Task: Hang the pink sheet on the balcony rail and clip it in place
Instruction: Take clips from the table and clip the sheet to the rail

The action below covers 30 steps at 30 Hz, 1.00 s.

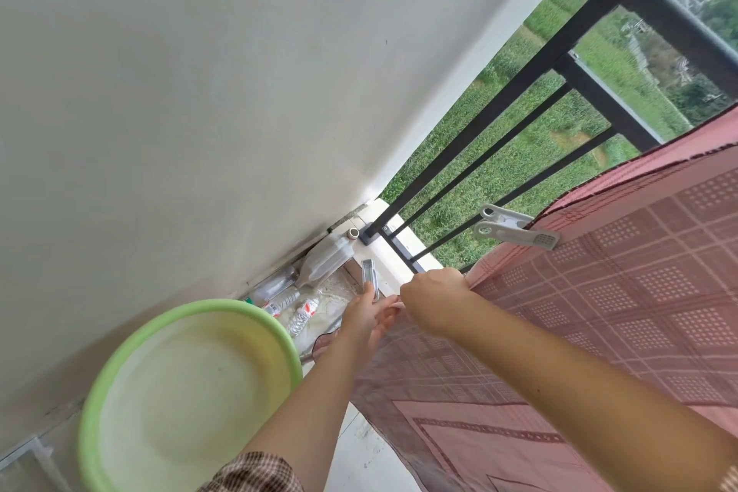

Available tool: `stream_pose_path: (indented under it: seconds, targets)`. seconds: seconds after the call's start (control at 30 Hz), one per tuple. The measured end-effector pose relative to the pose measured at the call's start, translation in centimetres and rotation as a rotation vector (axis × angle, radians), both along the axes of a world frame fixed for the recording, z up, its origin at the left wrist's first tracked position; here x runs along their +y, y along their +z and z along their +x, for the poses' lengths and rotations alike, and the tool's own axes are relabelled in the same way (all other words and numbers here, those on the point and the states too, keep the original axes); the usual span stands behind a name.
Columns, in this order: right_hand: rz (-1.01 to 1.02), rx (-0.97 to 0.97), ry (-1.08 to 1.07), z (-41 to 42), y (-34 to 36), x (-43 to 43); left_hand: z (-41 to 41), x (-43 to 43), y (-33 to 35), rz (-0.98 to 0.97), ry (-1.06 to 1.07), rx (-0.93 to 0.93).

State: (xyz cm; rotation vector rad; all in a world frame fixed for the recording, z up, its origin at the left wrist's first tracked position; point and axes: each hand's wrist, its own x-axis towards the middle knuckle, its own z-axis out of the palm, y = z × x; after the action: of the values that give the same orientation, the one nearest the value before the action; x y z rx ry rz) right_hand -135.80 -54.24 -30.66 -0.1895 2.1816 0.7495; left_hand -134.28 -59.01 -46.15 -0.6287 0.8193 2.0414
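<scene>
The pink sheet (579,312), thin and limp, needs edge holds: right hand (433,300) fists its edge below the clothes peg (515,230); left hand (365,316) pinches a second peg (369,278).

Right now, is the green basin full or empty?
Empty. The green basin shows its bare pale inside down to the bottom, with no laundry or water visible; the pink sheet is already out of it, draped on the rail.
</scene>
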Motion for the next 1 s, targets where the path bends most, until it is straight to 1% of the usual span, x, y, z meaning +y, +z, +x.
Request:
stream_pose_path:
  seconds: [0.07,0.23,0.33,0.47,0.6,0.67,0.87,1.0]
  targets:
    - [0.006,0.001,-0.044,-0.1,-0.5,0.3,-0.2,-0.2,-0.2,-0.024,-0.029,0.042]
    - [-0.111,0.135,-0.189,-0.7,-2.1,1.0,-0.2,-2.3,-2.4,-0.256,-0.105,0.176]
    - [-0.174,0.178,-0.316,-1.3,-3.0,1.2,-0.1,-4.1,-3.7,-0.293,-0.127,0.231]
    - [-0.165,0.210,-0.442,-2.0,-4.2,1.7,0.2,-5.9,-4.7,-0.322,-0.184,0.299]
    - [-0.190,0.256,-0.458,-2.3,-4.5,1.9,0.2,-6.6,-4.5,-0.342,-0.236,0.363]
    - [-0.198,0.259,-0.452,-2.3,-4.6,2.2,0.0,-6.6,-4.5,-0.387,-0.244,0.416]
    - [-0.191,0.243,-0.349,-1.7,-4.7,2.2,-0.6,-5.8,-3.6,-0.572,-0.256,0.668]
    - [-0.197,0.238,-0.328,-1.7,-4.9,2.4,-0.7,-5.5,-3.2,-0.551,-0.256,0.725]
